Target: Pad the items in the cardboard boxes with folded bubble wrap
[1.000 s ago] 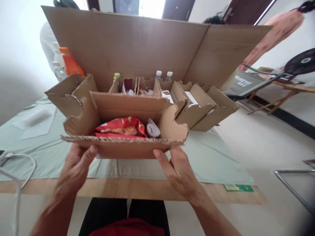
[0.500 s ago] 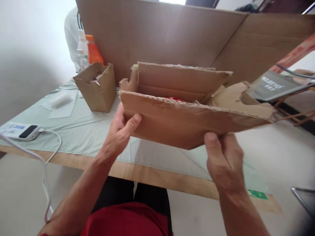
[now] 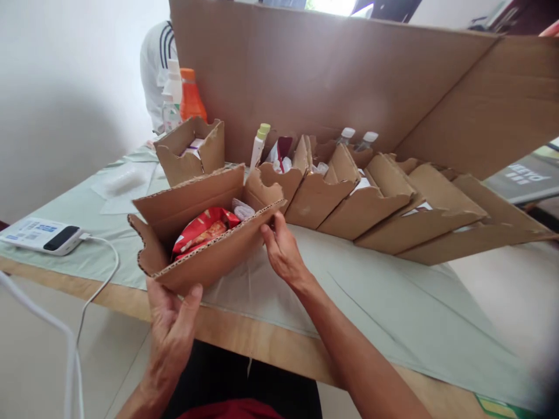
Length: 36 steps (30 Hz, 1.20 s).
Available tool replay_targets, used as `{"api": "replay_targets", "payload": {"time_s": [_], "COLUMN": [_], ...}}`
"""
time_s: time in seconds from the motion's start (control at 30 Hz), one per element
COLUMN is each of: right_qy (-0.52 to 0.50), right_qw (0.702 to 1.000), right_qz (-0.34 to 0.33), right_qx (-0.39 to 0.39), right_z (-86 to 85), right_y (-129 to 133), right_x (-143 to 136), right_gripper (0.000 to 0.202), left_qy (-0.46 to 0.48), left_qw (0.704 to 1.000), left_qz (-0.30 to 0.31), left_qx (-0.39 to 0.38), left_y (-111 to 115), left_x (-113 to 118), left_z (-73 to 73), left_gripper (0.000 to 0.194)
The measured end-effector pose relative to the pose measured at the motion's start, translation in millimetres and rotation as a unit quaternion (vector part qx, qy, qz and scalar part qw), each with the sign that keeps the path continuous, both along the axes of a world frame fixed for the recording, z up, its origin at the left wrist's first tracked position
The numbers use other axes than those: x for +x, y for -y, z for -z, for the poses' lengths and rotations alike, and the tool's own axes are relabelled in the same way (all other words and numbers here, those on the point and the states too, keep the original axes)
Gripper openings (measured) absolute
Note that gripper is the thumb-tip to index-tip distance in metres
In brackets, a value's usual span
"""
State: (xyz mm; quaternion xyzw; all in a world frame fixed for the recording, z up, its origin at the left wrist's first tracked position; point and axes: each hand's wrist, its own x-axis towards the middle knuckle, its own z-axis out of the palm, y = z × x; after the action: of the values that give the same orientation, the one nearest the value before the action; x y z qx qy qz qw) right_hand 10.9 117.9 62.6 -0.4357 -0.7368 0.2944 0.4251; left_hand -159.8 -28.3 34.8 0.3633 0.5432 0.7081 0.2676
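Between my two hands is an open-topped cardboard box [image 3: 218, 262], tilted above the front of the table. My left hand [image 3: 172, 320] grips its lower near-left corner, thumb on the front wall and fingers underneath. At the right end, my right hand [image 3: 282, 247] holds the corner with thumb and fingers. Inside the box lie a red printed packet [image 3: 203, 230] and a pale, whitish wrapped item [image 3: 243, 210] whose kind I cannot make out.
Several filled cardboard bins [image 3: 345, 201] lean in a row at the right. Another bin [image 3: 209, 148] stands back left by an orange bottle [image 3: 190, 96]. A tall cardboard panel [image 3: 305, 75] rises behind. A power bank [image 3: 43, 235] with a white cable [image 3: 112, 270] lies left. A person's sleeve [image 3: 152, 70] shows behind.
The box has moved left and turned, so its contents now show. Both hands moved with it, and the row of bins behind has come into sight.
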Motion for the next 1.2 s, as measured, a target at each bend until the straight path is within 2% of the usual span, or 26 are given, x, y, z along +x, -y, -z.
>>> {"api": "replay_targets", "payload": {"time_s": [0.07, 0.23, 0.43, 0.6, 0.87, 1.03, 1.2], "right_qy": [-0.023, -0.045, -0.057, -0.065, -0.08, -0.033, -0.002], "right_qw": [1.0, 0.997, 0.99, 0.984, 0.975, 0.978, 0.981], "right_qz": [-0.008, 0.014, 0.058, 0.059, 0.08, 0.067, 0.057], "right_qx": [0.019, 0.056, 0.119, 0.154, 0.19, 0.195, 0.188], "right_z": [7.7, 19.9, 34.0, 40.5, 35.1, 33.3, 27.1], "right_y": [-14, -38, -53, -60, -70, -63, -57], "right_x": [-16, -47, -71, -71, -54, -59, -67], "right_gripper": [0.051, 0.068, 0.08, 0.074, 0.068, 0.07, 0.068], "left_qy": [-0.006, -0.043, -0.067, -0.069, -0.09, -0.1, -0.102], "left_qw": [1.0, 0.997, 0.997, 0.997, 0.996, 0.994, 0.994], "left_qz": [-0.004, 0.008, 0.007, 0.006, 0.013, 0.028, 0.018], "left_qx": [0.02, 0.061, 0.037, 0.017, 0.008, 0.032, 0.021], "left_y": [-1, -6, -11, -11, -12, -20, -20], "left_x": [4, 8, 8, 14, 23, 19, 15], "left_z": [3.0, -1.6, 0.9, 3.1, 5.3, 2.6, 4.9], "left_gripper": [0.078, 0.086, 0.091, 0.086, 0.084, 0.085, 0.086]}}
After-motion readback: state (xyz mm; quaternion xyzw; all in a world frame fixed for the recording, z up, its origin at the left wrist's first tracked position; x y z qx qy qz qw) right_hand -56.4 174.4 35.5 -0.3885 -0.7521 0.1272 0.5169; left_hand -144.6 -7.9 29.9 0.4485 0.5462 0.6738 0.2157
